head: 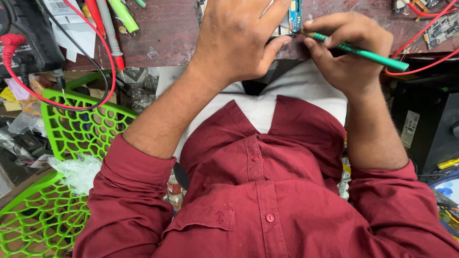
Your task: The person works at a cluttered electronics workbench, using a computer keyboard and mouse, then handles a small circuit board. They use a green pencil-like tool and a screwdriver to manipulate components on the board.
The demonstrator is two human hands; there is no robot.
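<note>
My left hand (pixel 239 38) presses down on a small device with a blue circuit board (pixel 295 16) at the near edge of the worn wooden workbench (pixel 167 33); most of the device is hidden under the hand. My right hand (pixel 346 50) grips a green-handled screwdriver (pixel 368 55), its tip meeting the device beside my left thumb. Both forearms come out of rolled dark red shirt sleeves.
A bright green lattice plastic chair (pixel 62 157) stands at the left. Red and black probe leads (pixel 71 71), a black meter (pixel 28 33) and green tools lie on the bench's left part. Red wires (pixel 420 67) and another circuit board (pixel 442 28) are at right.
</note>
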